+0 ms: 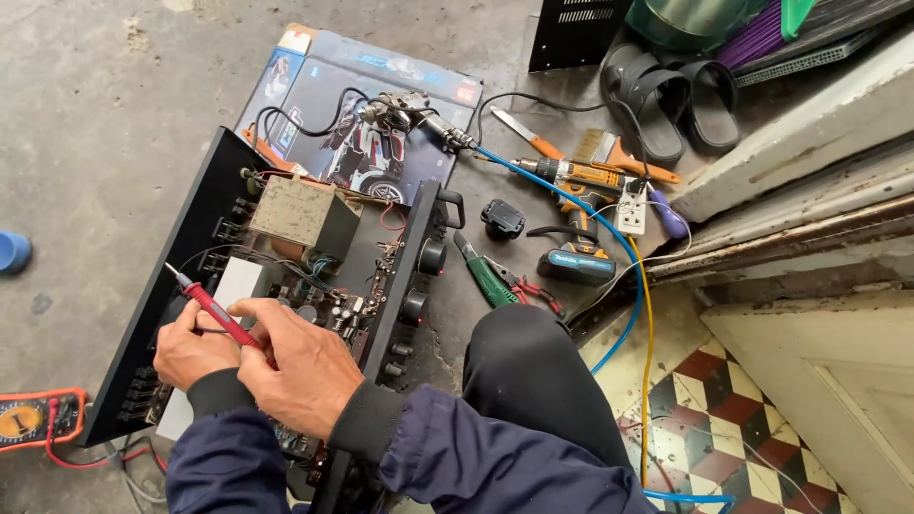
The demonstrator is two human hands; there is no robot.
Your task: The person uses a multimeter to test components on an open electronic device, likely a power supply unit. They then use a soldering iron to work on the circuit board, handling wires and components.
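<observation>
The right hand has its grip clenched around a red multimeter probe, thumb and fingers pinching the shaft low down. The left hand lies just beside it, fingers curled against the same probe; whether it truly clamps the probe or only steadies it cannot be told. The probe's upper end slants up and to the left, clear of the hands, while its lower end is hidden beneath the fingers.

Both hands hover inside an open black amplifier chassis lying on the concrete floor, over a crowded circuit board and beside a boxy transformer.

The risk, as I judge it: the parts sit close together, so a small slip of the hidden tip could bridge neighbouring contacts. Bare fingers so near the board could also brush something live, if the unit is powered, which cannot be seen.

The orange multimeter rests at the left edge, its red lead trailing toward the hands. A cordless drill and green-handled pliers lie beyond the chassis.
</observation>
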